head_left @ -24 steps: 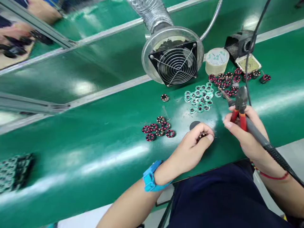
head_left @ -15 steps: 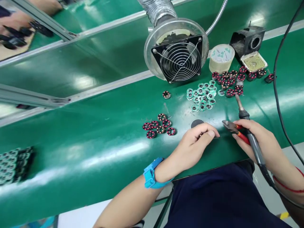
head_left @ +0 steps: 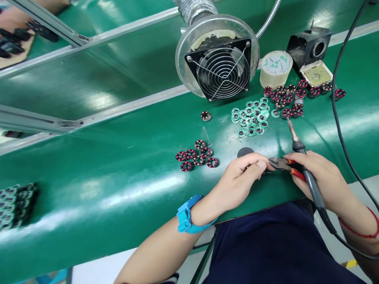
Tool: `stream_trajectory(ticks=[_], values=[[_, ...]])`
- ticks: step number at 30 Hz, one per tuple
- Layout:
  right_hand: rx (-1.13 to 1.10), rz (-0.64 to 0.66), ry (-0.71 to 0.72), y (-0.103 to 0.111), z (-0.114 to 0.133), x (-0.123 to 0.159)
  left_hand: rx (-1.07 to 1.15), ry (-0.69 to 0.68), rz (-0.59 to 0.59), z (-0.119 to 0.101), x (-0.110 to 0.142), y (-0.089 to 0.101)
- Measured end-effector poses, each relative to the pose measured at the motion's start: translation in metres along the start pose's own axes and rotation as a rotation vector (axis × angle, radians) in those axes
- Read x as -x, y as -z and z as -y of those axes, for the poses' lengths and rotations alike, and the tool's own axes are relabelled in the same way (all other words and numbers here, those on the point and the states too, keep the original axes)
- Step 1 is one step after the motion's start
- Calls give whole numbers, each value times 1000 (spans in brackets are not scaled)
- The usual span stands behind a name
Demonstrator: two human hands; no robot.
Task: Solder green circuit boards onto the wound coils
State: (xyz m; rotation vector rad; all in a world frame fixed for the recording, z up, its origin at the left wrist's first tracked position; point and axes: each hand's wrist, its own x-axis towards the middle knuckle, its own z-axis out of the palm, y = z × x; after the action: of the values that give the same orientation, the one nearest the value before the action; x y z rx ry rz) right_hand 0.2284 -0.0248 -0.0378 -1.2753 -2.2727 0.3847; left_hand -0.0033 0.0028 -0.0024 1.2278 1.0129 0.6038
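Observation:
My left hand (head_left: 241,177) is closed in a pinch on a small round coil part, mostly hidden under the fingers, held down on the green bench (head_left: 124,169). My right hand (head_left: 318,177) grips red-handled cutters (head_left: 282,163) and a soldering iron (head_left: 299,152) together. The cutter jaws point left and almost touch my left fingertips. A dark round pad (head_left: 245,151) lies just behind my left hand. Several red-and-black coil rings (head_left: 195,156) sit in a cluster to the left.
A fume fan (head_left: 220,67) on a ribbed duct stands at the back. Small green round boards (head_left: 251,117), more coil rings (head_left: 291,96), a tape roll (head_left: 275,68) and a black iron stand with sponge (head_left: 312,49) lie to its right. A cable (head_left: 340,130) hangs by my right arm.
My right hand swung the cutters down from upright and moved them left, until their jaws reached my left fingertips. My left hand stayed in place on the part.

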Motion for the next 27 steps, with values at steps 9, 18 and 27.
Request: stream_trajectory(ticks=[9,18,27], values=[[-24,3,3,2,2,-1,30,-22,15,2,0,0],[-36,-4,-10,0,3,-1,36,-21,12,3,1,0],[-43,-31,-50,-1,0,2,42,-12,26,-4,1,0]])
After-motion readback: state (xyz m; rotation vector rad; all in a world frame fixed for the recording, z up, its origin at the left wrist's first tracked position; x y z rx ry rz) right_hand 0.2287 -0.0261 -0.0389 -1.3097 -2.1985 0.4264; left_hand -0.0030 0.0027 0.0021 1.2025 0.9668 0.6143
